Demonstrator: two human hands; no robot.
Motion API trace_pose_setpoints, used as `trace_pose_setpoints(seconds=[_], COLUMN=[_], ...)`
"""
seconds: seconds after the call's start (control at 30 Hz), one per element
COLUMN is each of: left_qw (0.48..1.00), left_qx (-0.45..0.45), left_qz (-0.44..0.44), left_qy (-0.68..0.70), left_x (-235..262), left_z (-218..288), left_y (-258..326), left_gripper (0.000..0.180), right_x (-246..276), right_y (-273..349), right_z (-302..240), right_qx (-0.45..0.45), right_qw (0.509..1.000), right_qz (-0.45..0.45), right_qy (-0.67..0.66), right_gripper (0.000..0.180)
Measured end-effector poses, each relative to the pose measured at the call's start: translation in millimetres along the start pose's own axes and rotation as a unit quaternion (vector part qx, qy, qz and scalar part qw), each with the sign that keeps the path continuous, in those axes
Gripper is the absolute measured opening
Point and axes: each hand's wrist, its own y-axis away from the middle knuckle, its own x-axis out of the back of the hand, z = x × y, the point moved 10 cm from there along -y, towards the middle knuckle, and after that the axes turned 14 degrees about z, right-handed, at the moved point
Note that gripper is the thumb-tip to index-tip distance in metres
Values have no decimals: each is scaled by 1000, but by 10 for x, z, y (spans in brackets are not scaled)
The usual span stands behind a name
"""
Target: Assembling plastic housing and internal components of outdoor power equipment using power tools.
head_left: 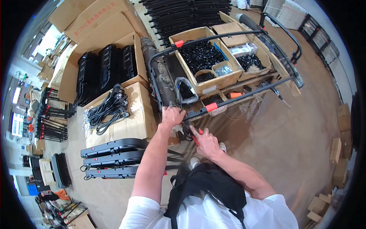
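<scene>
- Down at the near corner of the black tubular frame (pixel 228 100), seen from the head camera, my left hand (pixel 171 116) is clenched over the bend where the tube turns, holding it.
- My right hand (pixel 207 142) sits just below that corner, fingers closed on a small red-handled tool (pixel 197 138); its tip is hidden at the joint, so I cannot tell what it bites on.
- Judging by what shows, the frame is partly dressed: orange sleeves (pixel 211 107) already sit on the tubes at several places, and the near corner is what I am working on. How much fitting is left I cannot tell.
- Long axis: the near tube runs from my hands up and to the right; the frame lies roughly flat over the wooden parts trays (pixel 192 78), its far end pointing away from me.
- Left of me, coiled black power cords (pixel 106 108) lie on a cardboard box (pixel 135 122), with stacked black plastic panels (pixel 112 158) on the floor beside it.
</scene>
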Motion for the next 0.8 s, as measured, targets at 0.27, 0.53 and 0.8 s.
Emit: trace_pose_setpoints(seconds=[0.27,0.53,0.8], left_qw=[996,994,993], left_qx=[42,79,95], left_qz=[-11,1,2], left_qy=[75,76,71], left_x=[-122,-71,-79], left_z=[-51,-86,-123], left_y=[4,2,-10], left_gripper=[48,48,47], right_x=[-13,-160,-253], right_y=[86,60,12], right_z=[-188,-404,-424], right_qx=[-74,-101,-86], right_qw=[996,989,984], right_qz=[48,71,83], right_qy=[18,81,132], right_gripper=[94,84,82])
